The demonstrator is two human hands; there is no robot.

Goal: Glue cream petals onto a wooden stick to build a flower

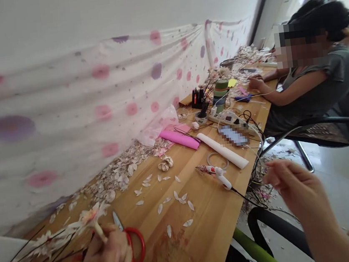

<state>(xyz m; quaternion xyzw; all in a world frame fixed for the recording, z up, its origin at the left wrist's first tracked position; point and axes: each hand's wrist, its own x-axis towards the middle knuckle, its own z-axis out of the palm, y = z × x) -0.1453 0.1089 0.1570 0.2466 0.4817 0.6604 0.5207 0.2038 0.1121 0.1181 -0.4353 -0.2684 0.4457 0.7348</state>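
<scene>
My left hand [108, 256] is closed around a pale stick-like stem [99, 231], low at the left. A flower [91, 215] with whitish petals and a pink-orange centre tops the stem. Scissors [142, 245] with red handles lie right beside that hand, partly hidden by it. My right hand [294, 182] is raised past the table's right edge, its thumb and fingers pinched together; anything between them is too small to make out. Nearest to it on the table rests a white glue gun [224, 181] with its cord hanging over the edge. Loose pale petals [178, 197] lie between both hands.
A petal heap [119, 175] runs along the wall. Beyond lie a pink roll [180, 139], a white roll [224, 150], a phone [234, 135] and a power strip [230, 118]. A co-worker [316, 77] sits farther along. An armrest [277, 230] stands below my right hand.
</scene>
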